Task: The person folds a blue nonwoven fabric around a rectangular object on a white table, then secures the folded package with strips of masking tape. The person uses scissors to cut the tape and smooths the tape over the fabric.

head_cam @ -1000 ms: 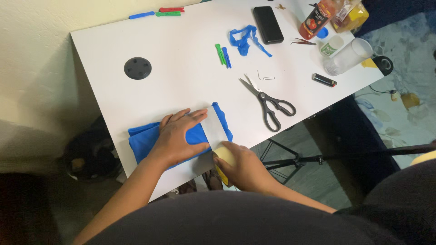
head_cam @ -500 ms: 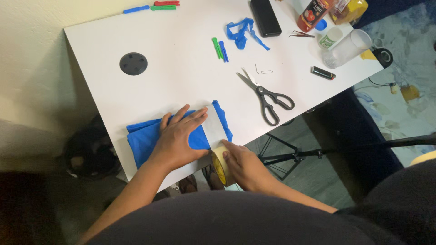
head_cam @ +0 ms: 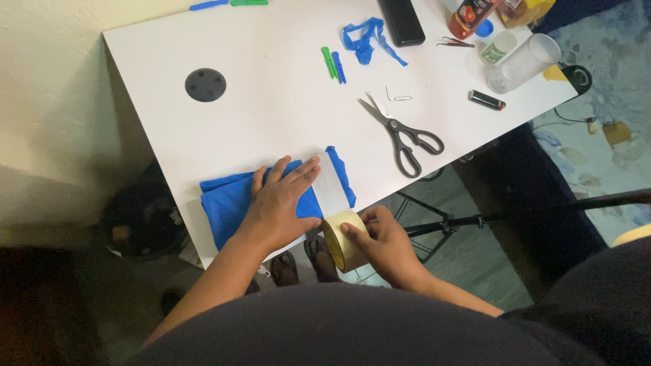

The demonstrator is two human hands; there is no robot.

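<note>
Head view: right hand grips tan tape roll beside blue cloth.

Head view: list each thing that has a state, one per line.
Blue cloth: folded flat, pinned under the left hand.
Tape strip: stuck across the cloth.
Tape roll: gripped by the right hand, off the table edge.
Scissors: blades open.
Clear cup: lying on its side.

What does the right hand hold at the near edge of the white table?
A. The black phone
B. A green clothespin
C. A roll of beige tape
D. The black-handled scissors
C: the right hand grips the roll of beige tape just off the table edge, while the scissors lie untouched farther away.
</note>
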